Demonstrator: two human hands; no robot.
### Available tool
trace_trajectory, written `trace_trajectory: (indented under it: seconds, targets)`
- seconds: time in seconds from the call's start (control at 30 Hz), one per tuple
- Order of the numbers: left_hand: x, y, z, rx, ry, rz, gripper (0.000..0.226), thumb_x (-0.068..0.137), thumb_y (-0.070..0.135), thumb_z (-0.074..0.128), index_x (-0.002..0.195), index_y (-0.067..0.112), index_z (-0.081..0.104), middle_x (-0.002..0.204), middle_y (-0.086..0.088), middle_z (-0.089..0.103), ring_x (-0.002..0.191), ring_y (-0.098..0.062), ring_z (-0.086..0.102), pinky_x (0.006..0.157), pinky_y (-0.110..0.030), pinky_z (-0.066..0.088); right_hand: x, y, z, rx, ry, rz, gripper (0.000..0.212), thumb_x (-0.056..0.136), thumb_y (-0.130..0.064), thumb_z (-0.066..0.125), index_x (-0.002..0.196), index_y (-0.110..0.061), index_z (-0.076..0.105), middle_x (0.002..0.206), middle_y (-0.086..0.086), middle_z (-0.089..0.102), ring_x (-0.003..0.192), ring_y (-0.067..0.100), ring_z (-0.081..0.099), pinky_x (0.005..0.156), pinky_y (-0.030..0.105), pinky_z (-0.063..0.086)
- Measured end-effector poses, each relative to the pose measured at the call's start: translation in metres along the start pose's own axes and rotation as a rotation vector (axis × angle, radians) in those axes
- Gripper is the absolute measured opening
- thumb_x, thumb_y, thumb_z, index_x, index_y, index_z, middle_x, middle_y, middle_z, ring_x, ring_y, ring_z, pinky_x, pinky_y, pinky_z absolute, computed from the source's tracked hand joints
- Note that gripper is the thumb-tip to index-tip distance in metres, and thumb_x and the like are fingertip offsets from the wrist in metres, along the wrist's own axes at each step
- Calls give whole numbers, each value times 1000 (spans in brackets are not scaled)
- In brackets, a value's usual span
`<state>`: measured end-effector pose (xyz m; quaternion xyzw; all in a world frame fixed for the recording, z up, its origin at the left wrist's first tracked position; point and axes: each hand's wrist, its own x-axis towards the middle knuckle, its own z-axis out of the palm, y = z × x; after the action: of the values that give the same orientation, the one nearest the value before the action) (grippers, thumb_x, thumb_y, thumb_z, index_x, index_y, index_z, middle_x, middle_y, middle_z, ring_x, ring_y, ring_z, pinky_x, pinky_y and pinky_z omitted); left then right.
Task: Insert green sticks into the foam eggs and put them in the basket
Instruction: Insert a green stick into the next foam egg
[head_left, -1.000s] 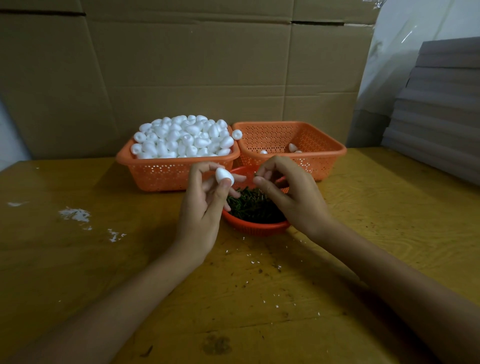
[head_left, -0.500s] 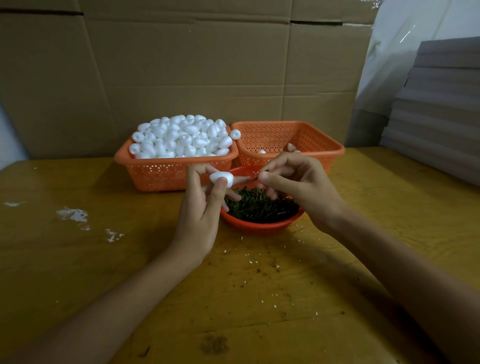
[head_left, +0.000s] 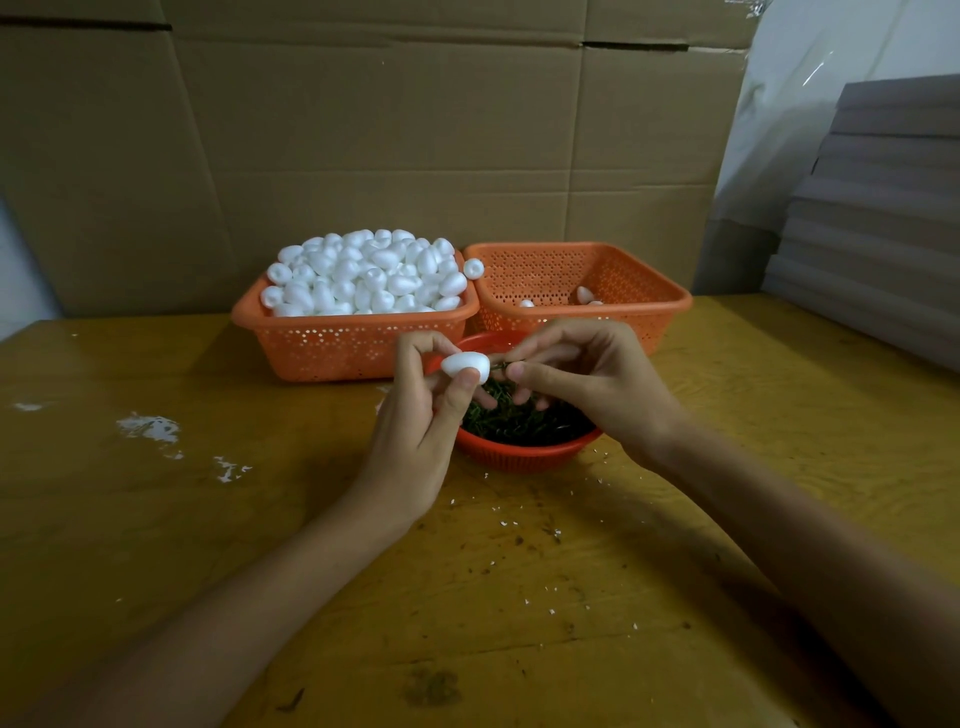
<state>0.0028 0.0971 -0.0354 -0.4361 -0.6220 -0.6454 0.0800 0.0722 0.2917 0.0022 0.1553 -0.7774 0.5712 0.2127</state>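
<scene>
My left hand (head_left: 415, 410) pinches a white foam egg (head_left: 466, 365) between thumb and fingers, above the red bowl (head_left: 524, 454) of green sticks (head_left: 519, 418). My right hand (head_left: 587, 374) pinches a thin green stick (head_left: 498, 367) whose tip meets the egg's right end. Behind stand two orange baskets: the left basket (head_left: 337, 345) is heaped with plain foam eggs (head_left: 369, 275), the right basket (head_left: 660, 306) holds a few eggs (head_left: 584, 295) at its bottom.
Everything sits on a yellow wooden table (head_left: 208, 519) with white foam crumbs (head_left: 150, 427) at the left and small bits near the bowl. A cardboard wall (head_left: 363, 130) closes the back. Grey stacked boards (head_left: 883, 223) rise at the right.
My right hand lifted out of the bowl with a green stick and moved left to the egg. The left hand turned the egg sideways and held its place.
</scene>
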Motion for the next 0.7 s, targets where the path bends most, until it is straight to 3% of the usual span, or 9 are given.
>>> trace_trajectory:
  seconds: [0.17,0.3,0.47,0.6,0.7]
  targets:
    - [0,-2,0,5,-23,0,25,102,45,49,114,25,41,99,1,74,94,-19,75,78,-21,51,0,0,2,-89,25,-34,18,88,-9,80,104,0,79,84,13,77,65,21,66,65,27,56]
    - [0,-3,0,-5,-18,-5,21,102,44,50,114,29,42,102,4,73,94,-19,75,77,-20,51,-1,0,2,-100,-11,-25,19,91,-5,76,110,-1,78,85,-3,80,68,13,69,66,21,57]
    - [1,-2,-1,-42,20,-34,18,102,38,57,111,27,46,101,4,75,91,-21,76,75,-23,51,-1,-1,2,-99,-16,-18,18,92,-7,76,109,-7,79,96,7,81,79,22,75,66,27,60]
    - [2,-3,-2,-29,40,-36,18,101,38,61,110,27,49,99,0,78,89,-23,76,71,-41,52,-1,1,3,-102,0,-23,13,89,-4,78,102,0,76,89,10,80,79,26,76,68,27,61]
    - [1,-4,-2,-43,38,-42,23,99,42,62,108,25,49,100,0,79,89,-21,77,70,-32,53,-1,1,3,-101,6,-36,12,87,-1,78,99,2,75,88,14,79,80,28,77,79,38,62]
